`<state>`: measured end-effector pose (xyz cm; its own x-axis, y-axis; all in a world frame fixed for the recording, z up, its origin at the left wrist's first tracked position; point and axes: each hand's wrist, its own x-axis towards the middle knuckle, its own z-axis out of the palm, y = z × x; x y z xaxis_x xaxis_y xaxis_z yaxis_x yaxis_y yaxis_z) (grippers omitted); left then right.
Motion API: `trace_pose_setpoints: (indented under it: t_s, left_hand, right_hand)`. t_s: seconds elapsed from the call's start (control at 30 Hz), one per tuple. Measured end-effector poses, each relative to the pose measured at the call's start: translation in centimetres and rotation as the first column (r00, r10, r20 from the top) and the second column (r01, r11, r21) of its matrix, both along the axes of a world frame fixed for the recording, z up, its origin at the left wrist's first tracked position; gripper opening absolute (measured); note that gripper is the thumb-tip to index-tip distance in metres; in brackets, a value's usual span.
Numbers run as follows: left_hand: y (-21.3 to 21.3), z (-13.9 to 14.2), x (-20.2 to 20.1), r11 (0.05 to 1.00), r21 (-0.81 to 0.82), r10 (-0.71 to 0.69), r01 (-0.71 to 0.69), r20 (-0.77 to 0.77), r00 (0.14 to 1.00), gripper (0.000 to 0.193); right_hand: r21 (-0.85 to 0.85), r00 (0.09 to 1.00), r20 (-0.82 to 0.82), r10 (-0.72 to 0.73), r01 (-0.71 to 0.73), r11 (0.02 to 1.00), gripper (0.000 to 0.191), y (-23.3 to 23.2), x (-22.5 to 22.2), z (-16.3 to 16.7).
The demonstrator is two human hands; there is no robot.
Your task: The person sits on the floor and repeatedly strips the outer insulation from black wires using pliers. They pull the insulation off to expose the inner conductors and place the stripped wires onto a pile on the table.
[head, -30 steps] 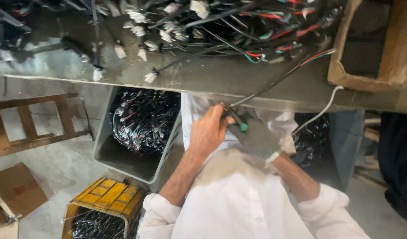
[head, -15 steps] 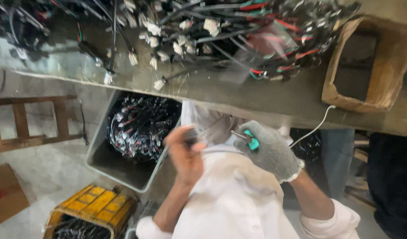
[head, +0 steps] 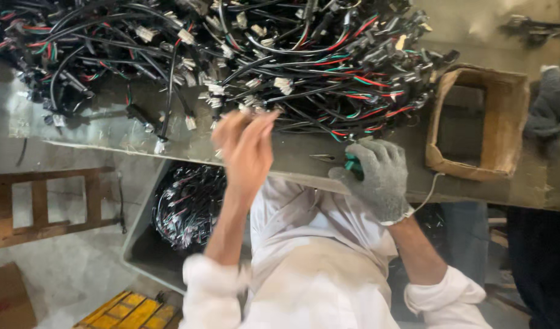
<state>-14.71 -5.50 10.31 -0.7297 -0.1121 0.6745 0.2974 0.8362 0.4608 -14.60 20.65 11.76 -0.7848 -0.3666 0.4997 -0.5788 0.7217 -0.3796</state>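
A heap of wire harnesses [head: 280,67], black cables with red and green leads and white connectors, is spread over the far part of the grey desk [head: 109,137]. The bare left hand [head: 246,146] is raised at the near edge of the heap; it is blurred, so whether its fingers are spread or closed on a wire cannot be told. The gloved right hand [head: 377,180] is rested on the desk's front edge, its fingers wrapped around the green handle of a pair of cutters [head: 341,161], whose metal tip is pointed left, towards the other hand. An open cardboard box [head: 511,116] is set on the desk just right of the glove. Below the desk's edge, a grey bin [head: 146,250] filled with more dark wires is seen on the floor, with a wooden frame [head: 42,207] to its left and a yellow crate [head: 134,311] nearer the person.
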Motion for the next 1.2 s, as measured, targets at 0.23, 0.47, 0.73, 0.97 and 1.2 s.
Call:
trace_pose_setpoints:
  t_s: [0.23, 0.47, 0.73, 0.97, 1.2]
  left_hand:
    - [4.8, 7.5, -12.2, 0.908, -0.193, -0.385, 0.371, -0.043, 0.922, 0.019]
    - [3.9, 15.0, -4.2, 0.743, -0.433, -0.584, 0.511, -0.046, 0.81, 0.024]
    - [2.3, 13.0, 2.3, 0.837, -0.311, -0.385, 0.45, 0.251, 0.888, 0.028]
    - [1.8, 7.0, 6.3, 0.485, 0.817, -0.715, 0.312, 0.166, 0.679, 0.022]
    - [0.9, 6.1, 7.0, 0.541, 0.774, -0.694, 0.328, 0.191, 0.694, 0.019]
  right_hand:
    - [-0.106, 0.995, 0.097, -0.016, 0.026, 0.994, 0.051, 0.7, 0.5, 1.4]
    - [-0.256, 0.972, -0.171, -0.162, 0.115, 0.96, 0.033, 2.1, 2.9, 8.1]
    - [-0.343, 0.906, 0.385, 0.177, -0.037, 0.939, 0.013, 1.2, 2.9, 9.1]
    - [-0.378, 0.706, 0.606, 0.366, -0.149, 0.914, 0.013, 0.3, 5.1, 6.0]
    - [-0.445, 0.689, 0.64, 0.341, -0.03, 0.895, 0.026, -0.6, 5.4, 6.2]
